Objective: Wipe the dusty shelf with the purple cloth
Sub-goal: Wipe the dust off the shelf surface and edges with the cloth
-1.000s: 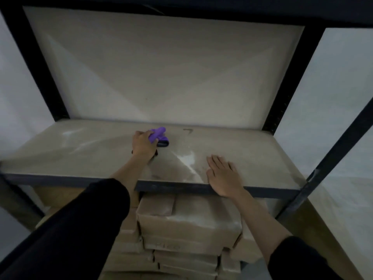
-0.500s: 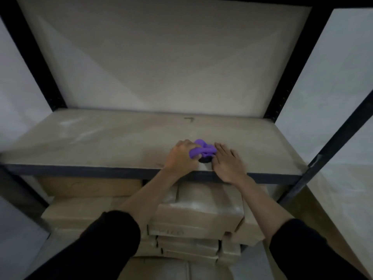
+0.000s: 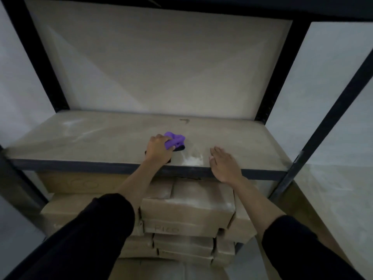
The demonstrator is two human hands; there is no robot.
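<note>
**On the shelf, near its front edge: cloth bunched in the left hand**

Toward the middle of the shelf (image 3: 101, 142), a little back from the dark front rim, the cloth (image 3: 174, 141) is lying crumpled into a small wad. Its long axis is running roughly left to right, and the free end is poking out from the fist toward the right and slightly toward the back. It is showing bright purple in rounded folds, with a dark strip along its lower right edge where it is meeting the board.

The left hand (image 3: 159, 150) is gripping the wad, fingers curled over its near end and knuckles facing up. The right hand (image 3: 225, 165) is resting palm down on the shelf just beside the front edge, holding nothing, its fingers straight and pointing toward the back and a little left. The two hands are sitting apart, and a pale dust patch (image 3: 192, 159) is lying between them, near the cloth.

More pale streaks are showing at the shelf's far left. Below the shelf, stacked boxes (image 3: 187, 207) are sitting.
</note>
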